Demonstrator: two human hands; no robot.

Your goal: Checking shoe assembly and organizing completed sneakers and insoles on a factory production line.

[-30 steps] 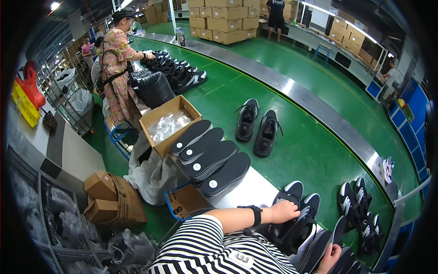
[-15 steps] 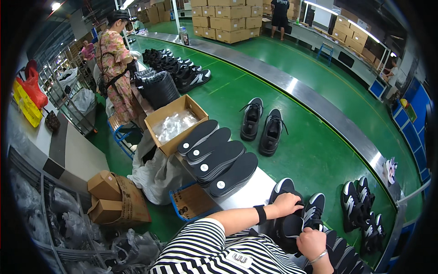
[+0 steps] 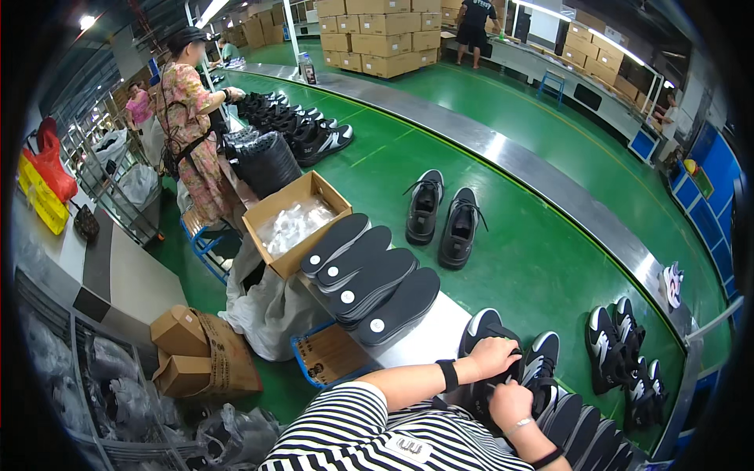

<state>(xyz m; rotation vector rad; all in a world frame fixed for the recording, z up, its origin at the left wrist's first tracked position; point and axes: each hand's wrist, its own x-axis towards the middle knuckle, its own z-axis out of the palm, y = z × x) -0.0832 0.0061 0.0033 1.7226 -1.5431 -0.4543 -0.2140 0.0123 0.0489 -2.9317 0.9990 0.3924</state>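
A black sneaker (image 3: 482, 321) with a pale sole edge lies in front of me, toe pointing away. My left hand (image 3: 496, 357) grips it near the laces and tongue, fingers curled. Over its opening is my right hand (image 3: 510, 405), fingers closed; what they hold is hidden. Its mate, another black sneaker (image 3: 543, 355) with white trim, touches it on the right. Stacks of dark insoles (image 3: 577, 428) lie beside my right wrist. To the left, more black insoles (image 3: 402, 306) with round white stickers rest in overlapping piles on the metal bench (image 3: 444, 318).
An open carton (image 3: 259, 235) of small clear packets stands beyond the insoles. A pair of black sneakers (image 3: 457, 235) sits on the green surface (image 3: 534, 259), with several more shoes (image 3: 616, 345) at right. A co-worker (image 3: 192, 133) stands far left. A blue-rimmed stool (image 3: 334, 357) is by my left elbow.
My right hand has moved left and up to the sneaker's opening; the dark flap seen beside it before no longer shows. My left hand stays on the sneaker. The co-worker's arm has reached forward.
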